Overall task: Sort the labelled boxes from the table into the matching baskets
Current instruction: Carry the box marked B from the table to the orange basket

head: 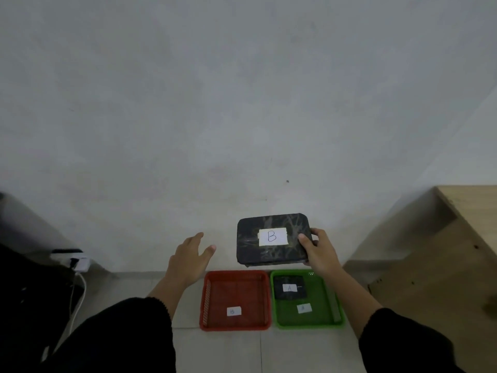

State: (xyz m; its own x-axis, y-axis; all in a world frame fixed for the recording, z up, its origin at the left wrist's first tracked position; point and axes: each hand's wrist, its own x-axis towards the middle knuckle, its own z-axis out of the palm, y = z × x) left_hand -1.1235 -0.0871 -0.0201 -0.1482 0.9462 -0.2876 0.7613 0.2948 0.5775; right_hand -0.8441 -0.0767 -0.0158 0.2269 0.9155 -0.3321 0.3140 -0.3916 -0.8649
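Observation:
A dark patterned box (pixel 269 254) with a white label marked B hangs in the air above the baskets, gripped at its right edge by my right hand (pixel 317 251). My left hand (pixel 189 258) hovers open to the left of the box, apart from it. On the floor below lie a red basket (pixel 212 294) with a B label inside and a green basket (pixel 322 316) with an A label. A smaller dark box (pixel 289 288) labelled A rests in the far part of the green basket.
A wooden table (pixel 457 254) stands at the right. A white charger and cable (pixel 79 270) sit by the wall at the left, beside a dark object. A plain wall rises behind the baskets on the tiled floor.

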